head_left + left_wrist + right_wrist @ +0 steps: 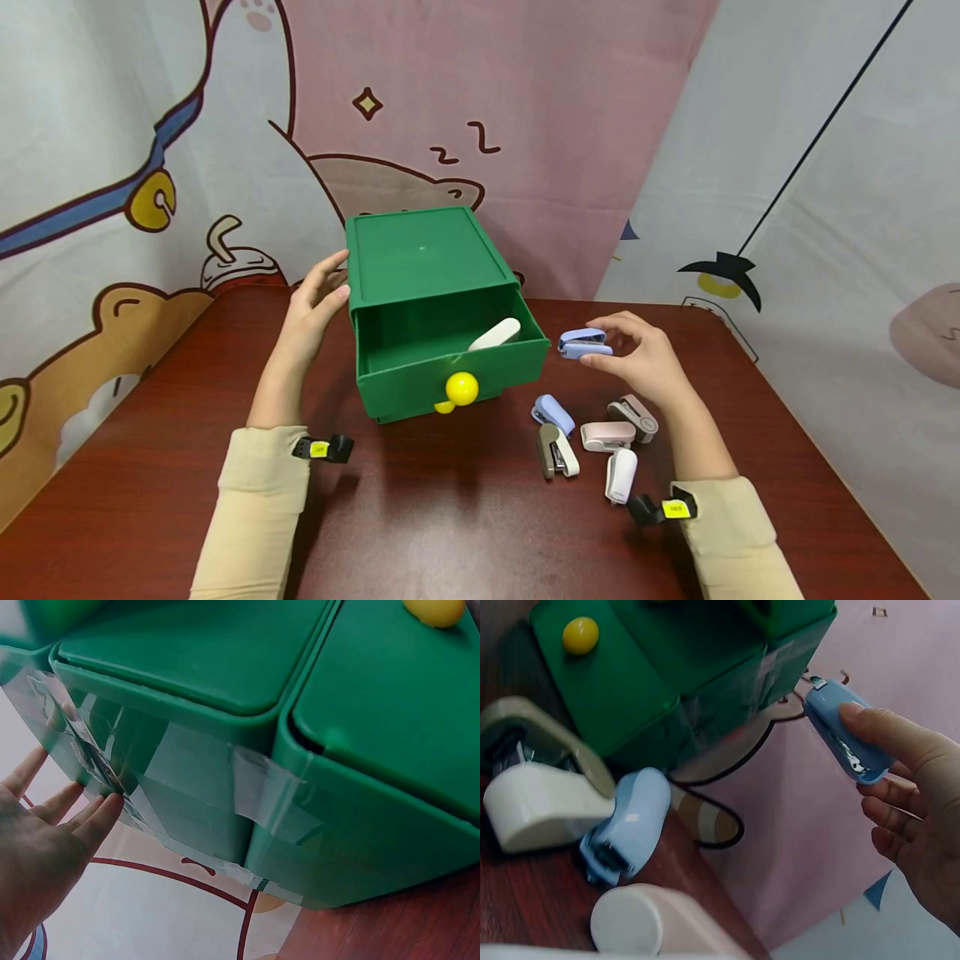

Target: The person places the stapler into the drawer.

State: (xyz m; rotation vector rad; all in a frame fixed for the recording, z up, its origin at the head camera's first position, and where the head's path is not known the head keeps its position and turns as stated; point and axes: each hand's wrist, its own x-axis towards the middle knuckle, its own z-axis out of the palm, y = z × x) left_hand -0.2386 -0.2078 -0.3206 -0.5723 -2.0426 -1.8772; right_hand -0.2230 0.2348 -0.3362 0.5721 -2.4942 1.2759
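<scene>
A blue mini stapler point(584, 343) is pinched between the thumb and fingers of my right hand point(637, 350), raised off the table just right of the drawer. My left hand point(45, 840) has its fingers extended against the side of the green drawer cabinet point(431, 254). The top drawer point(405, 379) stands pulled out, and a white stapler point(497, 333) leans inside it near the right front corner. On its front is a round yellow knob point(461, 388); part of a second one shows underneath.
Several staplers lie grouped right of the cabinet: a blue one point(553, 414), a dark green and white one point(557, 452), a pink one point(607, 436), a grey one point(633, 417) and a white one point(621, 476). A patterned curtain point(570, 150) hangs behind the brown table point(450, 517).
</scene>
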